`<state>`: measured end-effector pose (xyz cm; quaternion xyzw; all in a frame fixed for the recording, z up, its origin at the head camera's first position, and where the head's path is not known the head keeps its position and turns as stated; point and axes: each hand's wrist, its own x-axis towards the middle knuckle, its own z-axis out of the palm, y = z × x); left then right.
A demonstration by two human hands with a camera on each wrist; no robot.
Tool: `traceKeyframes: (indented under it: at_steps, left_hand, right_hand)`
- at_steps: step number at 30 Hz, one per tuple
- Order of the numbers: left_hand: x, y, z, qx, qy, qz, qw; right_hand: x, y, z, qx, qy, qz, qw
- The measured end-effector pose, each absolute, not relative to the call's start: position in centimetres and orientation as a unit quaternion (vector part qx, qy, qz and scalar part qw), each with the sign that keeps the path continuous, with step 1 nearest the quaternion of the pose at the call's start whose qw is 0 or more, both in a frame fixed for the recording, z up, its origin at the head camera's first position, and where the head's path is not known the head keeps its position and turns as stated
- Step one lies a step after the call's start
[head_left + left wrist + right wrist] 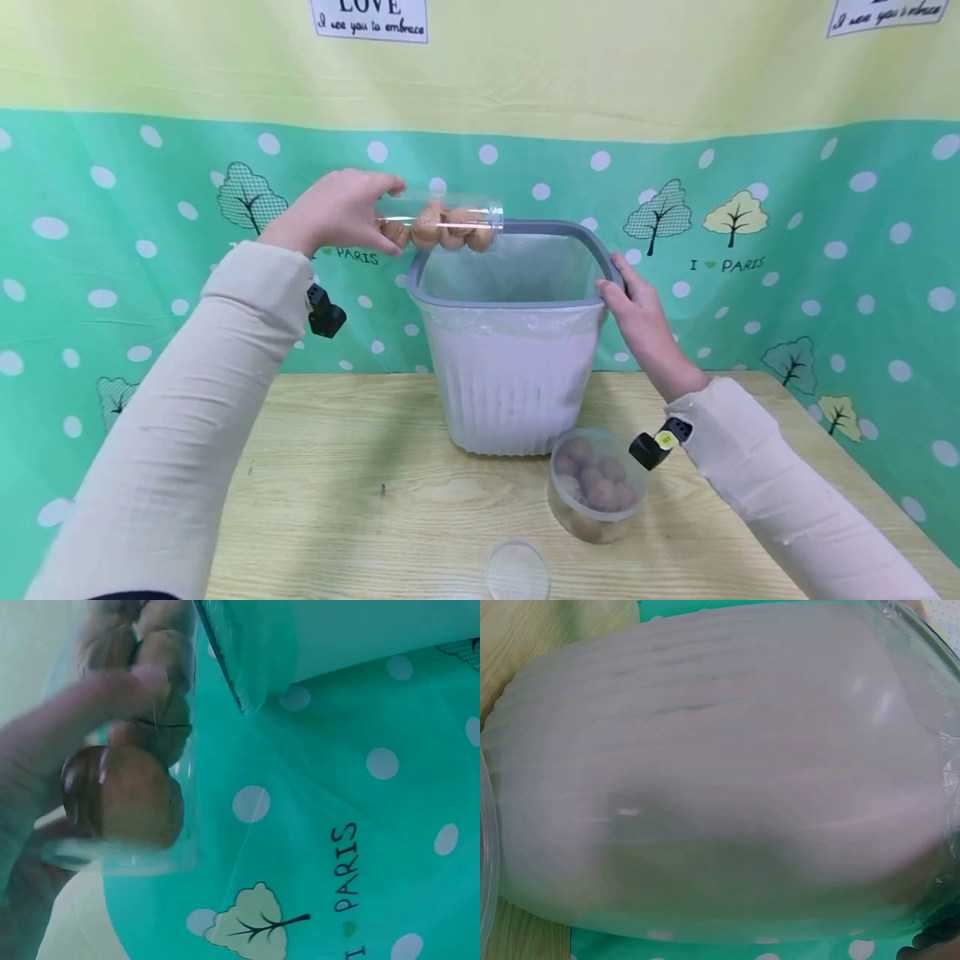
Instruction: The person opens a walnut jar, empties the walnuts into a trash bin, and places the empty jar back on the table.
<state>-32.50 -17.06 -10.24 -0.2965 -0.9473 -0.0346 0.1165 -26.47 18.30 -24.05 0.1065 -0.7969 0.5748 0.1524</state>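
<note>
My left hand (pixel 345 212) grips a clear plastic jar (pixel 461 200) by one end and holds it on its side. Several brown walnuts (pixel 429 227) lie along the jar, and its rimmed end points right, over the left part of the bin's rim. In the left wrist view, a thumb crosses the jar (pixel 191 825) in front of the walnuts (pixel 142 799). My right hand (pixel 637 312) holds the grey rim of a white bin (pixel 517 375) at its right side, thumb on top. A transparent liner (pixel 510 267) covers the bin's inside; its bottom is hidden.
A round clear tub (pixel 596 529) with several brown balls stands on the wooden table (pixel 337 517), close to the bin's front right foot. Nearer lies a clear round lid (pixel 517 573). A green and yellow patterned curtain (pixel 525 108) hangs behind the bin.
</note>
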Motion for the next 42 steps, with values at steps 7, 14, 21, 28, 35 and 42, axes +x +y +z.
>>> traceKeyframes:
  at_steps: [7,14,21,28,35,42]
  left_hand:
    - [-32.59,-17.42,-10.33,-0.294,-0.948,-0.024,0.117]
    - [-32.91,-17.76,-10.55,-0.296,-0.947,-0.036,0.12]
    - [-32.71,-17.63,-10.52,-0.301,-0.946,-0.025,0.115]
    - [-32.52,-17.47,-10.42,-0.297,-0.949,-0.021,0.107]
    - [-32.48,-17.37,-10.26,-0.303,-0.946,-0.021,0.11]
    - [-32.49,-17.42,-10.14,-0.305,-0.946,-0.006,0.113]
  right_hand:
    - [-26.44,18.27,-23.92,0.105,-0.798,0.574,0.153]
    - [-26.47,18.21,-23.93,0.106,-0.801,0.57,0.152]
    - [-26.5,18.27,-23.91,0.103,-0.801,0.571,0.151]
    - [-26.4,18.24,-23.89,0.103,-0.801,0.571,0.148]
    - [-26.43,18.26,-23.88,0.102,-0.8,0.573,0.148]
    - [-26.36,18.27,-23.84,0.104,-0.803,0.568,0.149]
